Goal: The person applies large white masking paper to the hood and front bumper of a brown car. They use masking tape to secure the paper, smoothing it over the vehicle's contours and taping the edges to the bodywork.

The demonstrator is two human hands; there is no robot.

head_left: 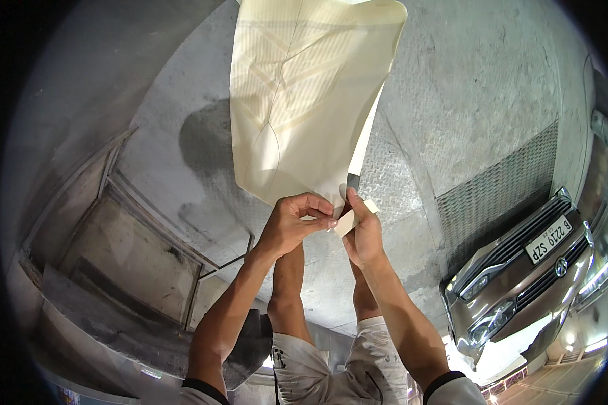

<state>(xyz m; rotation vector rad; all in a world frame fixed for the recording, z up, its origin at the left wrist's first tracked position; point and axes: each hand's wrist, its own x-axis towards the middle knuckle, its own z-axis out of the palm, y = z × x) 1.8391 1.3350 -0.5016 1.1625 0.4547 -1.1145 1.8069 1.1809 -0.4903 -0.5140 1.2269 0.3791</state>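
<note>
While the small cream piece [345,225] is gripped by the right hand [363,236], the near end of a large cream sheet [317,145] is attended to with both hands. The sheet is spread out ahead of the body, over the grey floor [483,74], its near end narrowing toward the fingers; its surface is crossed by creases and faint stripes. Whether it is laid on the floor or held clear of it cannot be told, nor whether the small piece is joined to it.

By the right hand, the piece is clamped between thumb and fingers, the thumb being pointed toward the sheet. Just beyond that thumb, a dark strip [353,181] is seen at the sheet's edge. By the left hand [292,221], thumb and forefinger are brought close together beside the piece; whether anything is pinched between them cannot be made out.

The step in hand is judged to be fine fingertip work at this near end, with the piece being steadied on the right and worked from the left. For the next move, a firm right hold and a light, exact left touch seem to be called for, so that further creasing is avoided.
</note>
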